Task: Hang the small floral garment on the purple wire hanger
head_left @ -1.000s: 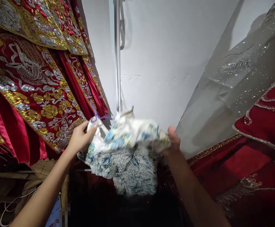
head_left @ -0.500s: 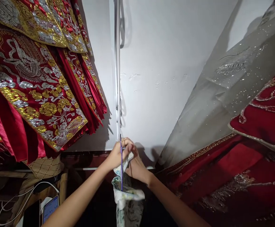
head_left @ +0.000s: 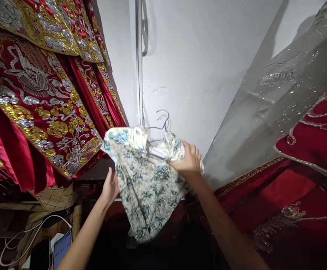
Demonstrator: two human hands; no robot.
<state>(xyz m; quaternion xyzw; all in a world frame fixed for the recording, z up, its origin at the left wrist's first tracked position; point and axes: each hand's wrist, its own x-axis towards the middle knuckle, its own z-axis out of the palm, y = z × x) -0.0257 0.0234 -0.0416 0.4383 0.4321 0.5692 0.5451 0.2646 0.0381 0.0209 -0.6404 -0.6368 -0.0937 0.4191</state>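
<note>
A white top (head_left: 152, 187) with a blue-green flower print hangs on a thin purple clothes hanger (head_left: 165, 122). The hanger's hook stands up above the neckline, and part of its bar shows inside the neck opening. My right hand (head_left: 190, 159) is closed around the shoulder of the top on the right. Beside the lower left side of the top is my left hand (head_left: 111, 187), fingers stretched and apart, with nothing seen in it. The far end of the hanger lies inside the cloth.
Red garments with gold and silver embroidery (head_left: 56, 108) hang at the left. A sheer sparkling gown (head_left: 236, 142) and a red beaded garment (head_left: 298, 187) are at the right. A pale wall (head_left: 185, 67) stands ahead. Low at left, a phone (head_left: 61, 249) and a white cable (head_left: 36, 232) lie on a wooden surface.
Both hands were together at the hanger with the cloth bunched below. Now the top is spread out on the hanger, raised and turned broadside, and the hands are apart.
</note>
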